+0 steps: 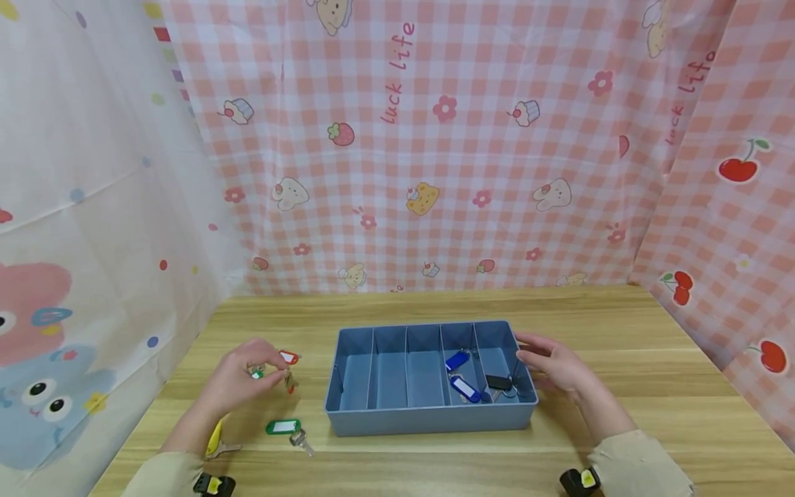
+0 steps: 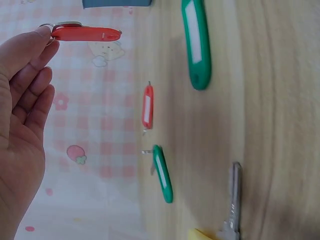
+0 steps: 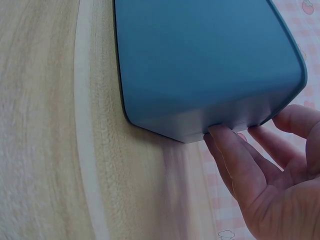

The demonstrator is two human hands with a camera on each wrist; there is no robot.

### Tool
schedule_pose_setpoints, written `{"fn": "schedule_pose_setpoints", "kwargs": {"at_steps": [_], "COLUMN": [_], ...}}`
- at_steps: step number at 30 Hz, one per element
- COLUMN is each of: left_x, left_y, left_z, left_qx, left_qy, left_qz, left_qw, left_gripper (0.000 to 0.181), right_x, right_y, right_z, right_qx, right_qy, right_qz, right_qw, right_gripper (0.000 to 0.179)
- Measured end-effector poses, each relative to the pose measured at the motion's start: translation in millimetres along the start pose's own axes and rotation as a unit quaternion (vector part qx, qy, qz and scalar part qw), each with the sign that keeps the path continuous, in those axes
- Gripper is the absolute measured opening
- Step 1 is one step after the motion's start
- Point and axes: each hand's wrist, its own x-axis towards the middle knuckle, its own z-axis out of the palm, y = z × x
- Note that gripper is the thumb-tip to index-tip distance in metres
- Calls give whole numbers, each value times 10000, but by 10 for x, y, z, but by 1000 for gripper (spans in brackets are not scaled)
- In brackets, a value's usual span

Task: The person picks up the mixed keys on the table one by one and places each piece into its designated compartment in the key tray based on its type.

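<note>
My left hand (image 1: 243, 378) pinches the ring of a key with a red key tag (image 2: 87, 34) between thumb and fingertips, held up over the table's left side. The tag points away from the fingers, with its key alongside. Near this hand lie another red key tag (image 1: 289, 357) and a green key tag (image 2: 162, 174). My right hand (image 1: 555, 362) touches the right end of a blue-grey divided box (image 1: 435, 419) with extended fingers, the thumb by its rim. Two blue key tags (image 1: 465, 388) lie in the fourth compartment from the left, a black key tag (image 1: 499, 382) in the rightmost.
A second green key tag (image 1: 283, 426) with its keys (image 1: 301, 442) lies left of the box's front corner. Partly behind the left forearm is a yellow key tag (image 1: 214, 438) with a key. Patterned cloth (image 1: 435, 159) hangs behind the wooden table (image 1: 621, 331) and along both sides.
</note>
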Motion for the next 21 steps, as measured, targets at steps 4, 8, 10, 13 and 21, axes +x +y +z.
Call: {"fn": "schedule_pose_setpoints", "kwargs": {"at_steps": [4, 8, 10, 13, 21], "left_x": [38, 71, 94, 135, 282], "left_y": [31, 65, 77, 86, 149], "left_z": [-3, -11, -10, -2, 39], "left_qx": [46, 32, 62, 71, -27], "left_qy": [-37, -27, -30, -5, 43], "left_qz": [9, 72, 101, 242, 554], "left_qw": [10000, 10000, 9999, 9997, 9984], "left_gripper": [31, 32, 31, 29, 25], "right_x": [-4, -8, -5, -1, -2], "right_y": [-9, -12, -6, 0, -3], "right_z": [-3, -2, -2, -5, -3], "right_qx": [27, -18, 9, 43, -96], "right_qy": [-16, -3, -21, -43, 26], "right_qz": [-7, 3, -35, -75, 7], "right_qw": [10000, 10000, 10000, 10000, 10000], "right_gripper": [56, 56, 56, 56, 55]}}
